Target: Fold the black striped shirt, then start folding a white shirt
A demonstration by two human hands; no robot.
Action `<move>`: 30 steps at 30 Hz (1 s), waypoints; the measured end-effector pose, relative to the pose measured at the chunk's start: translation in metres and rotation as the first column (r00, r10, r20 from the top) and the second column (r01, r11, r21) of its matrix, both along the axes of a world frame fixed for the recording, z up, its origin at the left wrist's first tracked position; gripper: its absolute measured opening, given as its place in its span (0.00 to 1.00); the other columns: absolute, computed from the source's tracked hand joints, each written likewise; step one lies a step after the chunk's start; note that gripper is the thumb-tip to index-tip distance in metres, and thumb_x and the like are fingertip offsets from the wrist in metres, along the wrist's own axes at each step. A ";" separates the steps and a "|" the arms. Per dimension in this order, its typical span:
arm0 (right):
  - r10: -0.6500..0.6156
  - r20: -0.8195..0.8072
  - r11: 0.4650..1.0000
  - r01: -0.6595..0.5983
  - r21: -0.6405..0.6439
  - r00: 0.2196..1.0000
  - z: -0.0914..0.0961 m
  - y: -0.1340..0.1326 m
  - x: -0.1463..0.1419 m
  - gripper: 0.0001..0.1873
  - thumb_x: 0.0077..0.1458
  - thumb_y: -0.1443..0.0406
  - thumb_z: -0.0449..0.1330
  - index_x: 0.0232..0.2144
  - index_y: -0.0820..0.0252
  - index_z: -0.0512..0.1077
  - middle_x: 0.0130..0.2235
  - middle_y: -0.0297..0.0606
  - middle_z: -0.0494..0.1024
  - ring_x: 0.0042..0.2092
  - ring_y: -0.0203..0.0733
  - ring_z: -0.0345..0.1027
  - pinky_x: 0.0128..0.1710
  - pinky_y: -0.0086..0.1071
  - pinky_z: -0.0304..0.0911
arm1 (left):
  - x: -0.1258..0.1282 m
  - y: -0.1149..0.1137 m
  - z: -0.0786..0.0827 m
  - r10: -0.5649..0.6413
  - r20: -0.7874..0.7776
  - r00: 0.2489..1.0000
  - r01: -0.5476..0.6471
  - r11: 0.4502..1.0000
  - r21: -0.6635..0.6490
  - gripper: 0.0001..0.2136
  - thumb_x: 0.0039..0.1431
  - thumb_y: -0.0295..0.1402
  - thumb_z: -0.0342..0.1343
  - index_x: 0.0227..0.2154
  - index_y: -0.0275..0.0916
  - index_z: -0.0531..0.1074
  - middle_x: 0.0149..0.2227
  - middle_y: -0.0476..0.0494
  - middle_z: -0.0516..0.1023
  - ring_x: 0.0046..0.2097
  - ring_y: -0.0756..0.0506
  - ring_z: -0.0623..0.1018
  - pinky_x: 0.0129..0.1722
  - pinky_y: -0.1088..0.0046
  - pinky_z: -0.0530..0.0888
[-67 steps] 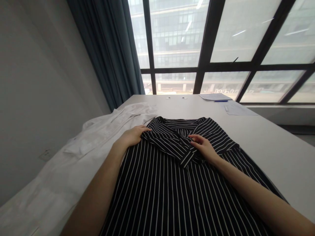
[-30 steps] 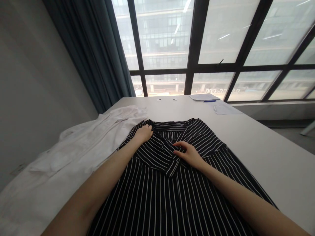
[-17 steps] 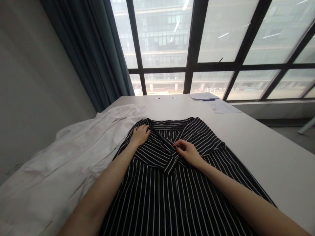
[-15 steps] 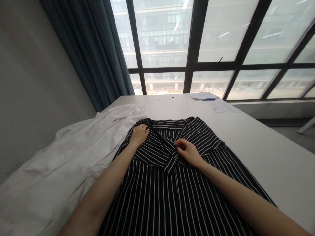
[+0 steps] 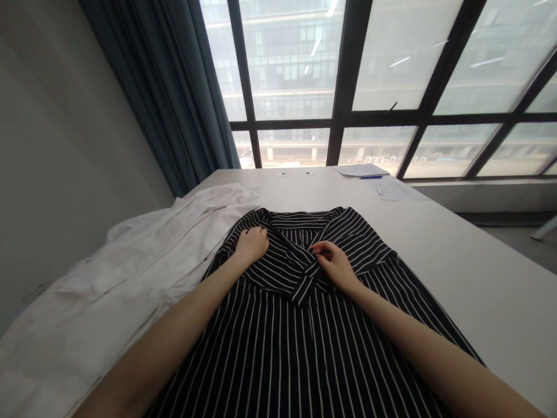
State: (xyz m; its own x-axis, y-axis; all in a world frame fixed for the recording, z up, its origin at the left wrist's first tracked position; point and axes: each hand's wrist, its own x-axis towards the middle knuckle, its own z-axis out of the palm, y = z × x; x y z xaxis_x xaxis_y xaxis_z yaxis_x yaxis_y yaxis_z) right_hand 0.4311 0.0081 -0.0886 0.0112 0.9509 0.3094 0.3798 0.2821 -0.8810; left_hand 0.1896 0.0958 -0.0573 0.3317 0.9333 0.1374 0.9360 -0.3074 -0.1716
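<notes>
A black shirt with thin white stripes lies spread flat on the white table, collar away from me. My left hand rests on the shirt's left shoulder near the collar, its fingers curled into the cloth. My right hand sits at the middle of the collar, thumb and fingers pinched on the folded collar flap where the two fronts meet.
A white garment lies crumpled along the table's left side, touching the striped shirt. Papers and a blue pen lie at the far end by the window. A dark curtain hangs at the left.
My left hand has slid slightly inward along the shoulder and curled tighter. My right hand has moved a little up the collar and closed into a pinch.
</notes>
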 end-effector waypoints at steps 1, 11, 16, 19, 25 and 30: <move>-0.007 0.033 1.000 0.006 0.031 0.999 0.000 0.000 0.000 0.16 0.48 0.73 0.52 0.38 0.57 0.73 0.37 0.36 0.72 0.36 0.39 0.68 0.40 0.36 0.67 | -0.003 -0.003 0.001 0.001 -0.013 1.000 -0.001 1.000 0.002 0.16 0.65 0.34 0.46 0.50 0.37 0.71 0.53 0.35 0.75 0.55 0.39 0.72 0.57 0.58 0.63; 0.059 0.388 0.945 -0.177 0.275 0.920 0.013 -0.021 -0.010 0.14 0.60 0.65 0.55 0.48 0.51 0.72 0.53 0.42 0.72 0.57 0.49 0.63 0.58 0.49 0.57 | -0.046 0.000 0.001 0.065 -0.083 0.994 -0.068 0.997 -0.033 0.25 0.67 0.43 0.44 0.62 0.37 0.63 0.65 0.32 0.61 0.67 0.36 0.58 0.65 0.52 0.49; 0.256 0.715 0.936 -0.352 -0.014 0.651 0.012 -0.025 -0.011 0.29 0.63 0.51 0.51 0.64 0.51 0.60 0.66 0.40 0.60 0.68 0.53 0.45 0.65 0.55 0.41 | -0.052 0.002 -0.013 0.065 -0.078 0.995 -0.068 0.997 -0.037 0.28 0.68 0.45 0.39 0.65 0.35 0.57 0.67 0.32 0.56 0.69 0.37 0.54 0.66 0.53 0.48; 0.278 0.785 0.938 -0.332 -0.099 0.553 0.013 -0.025 -0.009 0.35 0.64 0.45 0.44 0.67 0.52 0.55 0.69 0.37 0.53 0.70 0.51 0.41 0.67 0.52 0.38 | -0.054 0.002 -0.015 0.039 -0.056 0.998 -0.037 0.999 0.025 0.27 0.68 0.45 0.40 0.64 0.34 0.60 0.66 0.32 0.59 0.68 0.36 0.57 0.65 0.52 0.51; 0.268 0.812 0.939 -0.330 -0.099 0.518 0.013 -0.023 -0.008 0.36 0.63 0.43 0.42 0.67 0.51 0.54 0.69 0.36 0.52 0.70 0.49 0.40 0.67 0.50 0.40 | -0.040 -0.016 -0.001 -0.085 -0.053 0.995 0.089 0.993 0.081 0.21 0.67 0.33 0.43 0.58 0.30 0.68 0.62 0.33 0.66 0.65 0.39 0.63 0.65 0.60 0.53; 0.259 0.814 0.940 -0.329 -0.090 0.520 0.011 -0.023 -0.008 0.36 0.64 0.43 0.42 0.67 0.51 0.54 0.69 0.36 0.52 0.70 0.50 0.41 0.66 0.51 0.41 | -0.020 -0.050 -0.008 -0.209 -0.037 0.977 0.208 0.978 -0.023 0.23 0.68 0.41 0.42 0.60 0.36 0.65 0.63 0.38 0.65 0.65 0.41 0.64 0.64 0.60 0.58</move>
